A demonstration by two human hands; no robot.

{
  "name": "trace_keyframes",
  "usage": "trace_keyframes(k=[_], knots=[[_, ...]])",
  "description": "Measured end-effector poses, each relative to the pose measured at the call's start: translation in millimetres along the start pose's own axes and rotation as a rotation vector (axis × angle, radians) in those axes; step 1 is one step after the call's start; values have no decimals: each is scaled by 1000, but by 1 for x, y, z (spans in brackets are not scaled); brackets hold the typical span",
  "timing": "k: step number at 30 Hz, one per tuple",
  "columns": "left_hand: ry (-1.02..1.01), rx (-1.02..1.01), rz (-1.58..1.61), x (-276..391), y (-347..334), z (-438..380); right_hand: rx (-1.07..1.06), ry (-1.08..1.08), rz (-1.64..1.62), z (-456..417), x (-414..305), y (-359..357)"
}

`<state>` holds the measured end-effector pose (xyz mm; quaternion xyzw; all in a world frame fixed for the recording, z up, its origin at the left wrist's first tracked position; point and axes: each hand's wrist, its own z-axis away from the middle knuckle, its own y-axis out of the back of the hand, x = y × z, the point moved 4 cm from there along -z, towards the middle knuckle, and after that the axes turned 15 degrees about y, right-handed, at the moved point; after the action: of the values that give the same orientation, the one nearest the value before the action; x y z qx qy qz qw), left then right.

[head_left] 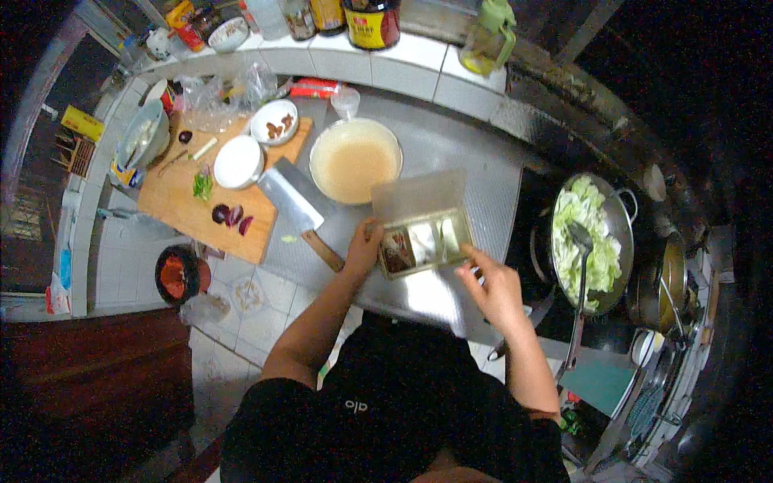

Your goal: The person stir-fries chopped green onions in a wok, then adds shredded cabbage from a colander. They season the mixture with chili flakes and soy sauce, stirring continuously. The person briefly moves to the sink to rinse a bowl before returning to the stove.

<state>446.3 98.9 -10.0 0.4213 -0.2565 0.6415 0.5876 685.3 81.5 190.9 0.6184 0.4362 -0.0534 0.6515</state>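
A seasoning box [394,271] with three compartments sits before me at the counter's front, its translucent lid [423,192] raised. One compartment holds something dark, and the other two hold pale contents. My left hand [363,246] grips the box's left side near the lid. Beside the right front corner is my right hand [495,288], its index finger at the rim and its thumb lower. A small pale spot shows by those fingers, too blurred to name. Left of the box lies a cleaver [293,196], handle towards me. Behind it stands a bowl of cloudy beige liquid [359,163].
A wok of chopped cabbage [583,259] with a ladle [581,238] stands on the stove at right. The wooden cutting board [175,202] carries white bowls [240,162] and sliced purple onion [235,216]. Jars [372,24] and an oil pot [486,42] line the back ledge.
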Motion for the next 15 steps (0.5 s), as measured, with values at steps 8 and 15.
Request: trace_keyframes(k=[8,15], knots=[[-97,2,-717,130,53,17,-10,56,-23,-25,-30,-13],[-793,232,-140,317,62,-91,72,61,-67,-36,-51,-19]])
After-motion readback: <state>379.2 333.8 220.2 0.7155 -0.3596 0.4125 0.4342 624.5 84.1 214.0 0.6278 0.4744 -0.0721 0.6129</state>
